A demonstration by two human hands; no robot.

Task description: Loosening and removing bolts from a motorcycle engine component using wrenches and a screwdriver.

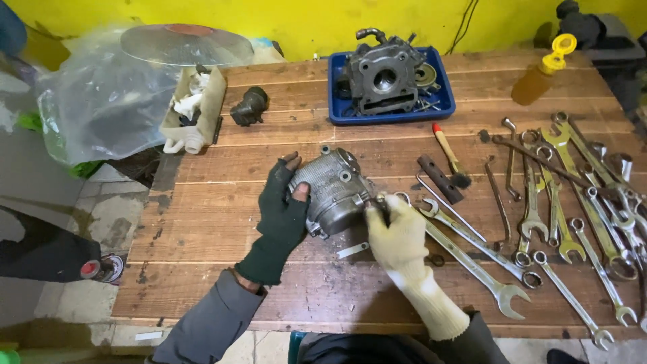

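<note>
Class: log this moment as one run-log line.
left hand: holds engine part | right hand: at the part's right side | wrenches: right, on table | blue tray: behind

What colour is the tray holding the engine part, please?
Blue tray, clearest in the head view.

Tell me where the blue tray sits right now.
In the head view, the blue tray sits at the wooden table's far edge, centre, holding a grey engine part, left of the orange bottle.

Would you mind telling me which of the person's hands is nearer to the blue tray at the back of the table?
Right. The right hand lies almost straight below the blue tray; the left hand is further off to the tray's left, gripping the grey engine cylinder.
</note>
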